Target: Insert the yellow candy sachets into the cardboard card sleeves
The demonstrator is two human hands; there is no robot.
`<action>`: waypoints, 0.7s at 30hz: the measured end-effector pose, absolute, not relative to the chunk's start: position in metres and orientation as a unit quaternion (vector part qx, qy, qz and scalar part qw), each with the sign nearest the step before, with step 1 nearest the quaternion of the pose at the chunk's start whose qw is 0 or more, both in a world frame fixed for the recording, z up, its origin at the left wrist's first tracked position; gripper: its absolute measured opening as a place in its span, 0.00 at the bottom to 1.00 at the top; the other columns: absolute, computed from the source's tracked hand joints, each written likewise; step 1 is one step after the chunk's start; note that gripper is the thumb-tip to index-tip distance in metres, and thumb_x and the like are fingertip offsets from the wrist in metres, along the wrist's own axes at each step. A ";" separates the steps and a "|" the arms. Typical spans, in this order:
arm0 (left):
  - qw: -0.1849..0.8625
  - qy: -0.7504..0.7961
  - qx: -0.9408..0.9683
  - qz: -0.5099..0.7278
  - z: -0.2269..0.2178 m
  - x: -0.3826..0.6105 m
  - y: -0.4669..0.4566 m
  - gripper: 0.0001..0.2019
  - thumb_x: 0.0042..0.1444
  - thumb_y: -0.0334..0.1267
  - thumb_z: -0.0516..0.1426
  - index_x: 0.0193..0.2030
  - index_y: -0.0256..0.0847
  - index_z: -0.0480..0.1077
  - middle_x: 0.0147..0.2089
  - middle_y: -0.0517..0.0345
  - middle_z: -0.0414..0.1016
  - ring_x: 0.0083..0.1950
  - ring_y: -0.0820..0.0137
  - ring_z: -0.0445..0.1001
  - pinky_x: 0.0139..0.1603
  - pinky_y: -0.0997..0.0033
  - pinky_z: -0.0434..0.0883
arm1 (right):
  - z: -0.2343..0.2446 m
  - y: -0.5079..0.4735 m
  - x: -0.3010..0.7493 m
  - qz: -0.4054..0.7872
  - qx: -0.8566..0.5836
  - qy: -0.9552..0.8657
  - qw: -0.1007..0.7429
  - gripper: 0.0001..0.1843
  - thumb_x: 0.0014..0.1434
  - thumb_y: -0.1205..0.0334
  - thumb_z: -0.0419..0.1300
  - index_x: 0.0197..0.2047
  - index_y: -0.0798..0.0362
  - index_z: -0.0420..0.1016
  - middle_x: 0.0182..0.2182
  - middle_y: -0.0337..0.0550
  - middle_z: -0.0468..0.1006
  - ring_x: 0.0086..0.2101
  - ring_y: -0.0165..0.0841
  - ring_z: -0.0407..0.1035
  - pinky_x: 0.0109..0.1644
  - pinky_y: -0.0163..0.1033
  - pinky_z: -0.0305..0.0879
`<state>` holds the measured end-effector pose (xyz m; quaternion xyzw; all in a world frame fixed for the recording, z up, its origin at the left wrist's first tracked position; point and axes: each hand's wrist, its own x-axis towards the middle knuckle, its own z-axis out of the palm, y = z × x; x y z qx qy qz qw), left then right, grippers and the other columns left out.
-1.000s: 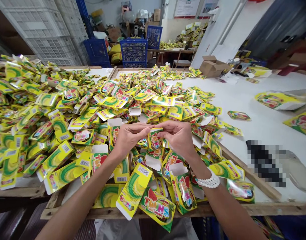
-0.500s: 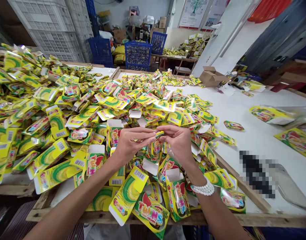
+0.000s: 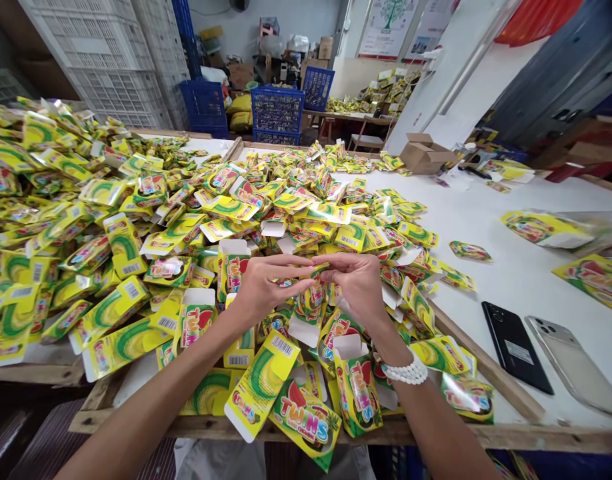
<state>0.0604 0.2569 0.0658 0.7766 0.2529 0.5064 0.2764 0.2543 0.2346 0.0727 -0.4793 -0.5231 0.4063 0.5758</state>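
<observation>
My left hand (image 3: 269,283) and my right hand (image 3: 357,285) meet over the middle of the pile. Between their fingertips is a small yellow and green candy box (image 3: 319,269), mostly hidden by the fingers. Both hands pinch it by its upper end. Below them lie printed "TWINS" boxes, one (image 3: 357,393) with its white flap standing up, and another (image 3: 306,420) jutting over the table's front edge. A yellow box with a barcode (image 3: 263,383) lies tilted beside it. A white bead bracelet (image 3: 406,373) circles my right wrist.
A large heap of boxes (image 3: 101,193) spreads across the left and middle of the white table (image 3: 466,227). A wooden strip (image 3: 491,363) separates it from a black phone (image 3: 517,347) and a clear phone case (image 3: 571,363). Blue crates (image 3: 277,110) stand behind.
The view has shifted slightly, so the pile sits a little further right. Both hands stay together on the same box, with only tiny finger movement.
</observation>
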 end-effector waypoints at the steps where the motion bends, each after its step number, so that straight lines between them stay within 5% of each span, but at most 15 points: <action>1: 0.274 0.253 0.778 0.506 0.066 0.061 0.257 0.05 0.60 0.37 0.69 0.43 0.46 0.87 0.46 0.50 0.89 0.42 0.62 0.88 0.45 0.66 0.86 | 0.073 0.235 0.254 0.407 -0.479 -0.524 0.575 0.13 0.43 0.68 0.66 0.32 0.48 0.90 0.30 0.43 0.88 0.32 0.41 0.83 0.40 0.45 0.83; 17: 0.295 0.255 0.778 0.493 0.053 0.062 0.262 0.05 0.61 0.37 0.68 0.42 0.48 0.87 0.48 0.52 0.88 0.43 0.63 0.88 0.44 0.67 0.85 | 0.068 0.239 0.255 0.397 -0.496 -0.521 0.571 0.13 0.41 0.68 0.70 0.33 0.49 0.90 0.33 0.44 0.89 0.32 0.42 0.84 0.38 0.44 0.83; 21: 0.234 0.254 0.806 0.481 0.054 0.063 0.257 0.17 0.61 0.39 0.69 0.57 0.48 0.82 0.58 0.51 0.85 0.54 0.60 0.86 0.56 0.62 0.83 | 0.073 0.242 0.262 0.402 -0.499 -0.512 0.572 0.15 0.40 0.68 0.73 0.35 0.48 0.90 0.36 0.45 0.89 0.34 0.42 0.84 0.39 0.44 0.83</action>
